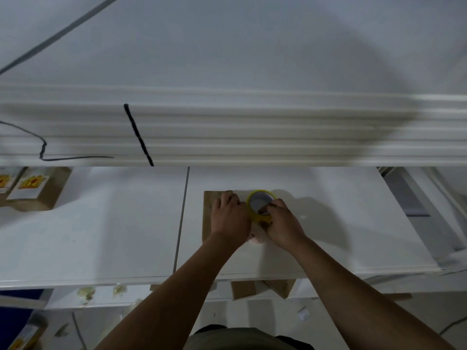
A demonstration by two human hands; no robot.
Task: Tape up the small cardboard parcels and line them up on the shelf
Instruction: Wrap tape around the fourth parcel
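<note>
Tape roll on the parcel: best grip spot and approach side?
Pinch the tape roll by its near-right wall through the open core, coming from the right. The core faces up, and the left hand on the parcel blocks the other side. The right hand grips it about there.

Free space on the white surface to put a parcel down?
Widest bare patch: white surface between the labelled parcels far left and the seam. Also bare right of the tape roll, out to the right edge. Crowded just right of the seam: left hand on the parcel, right hand gripping the tape roll.
</note>
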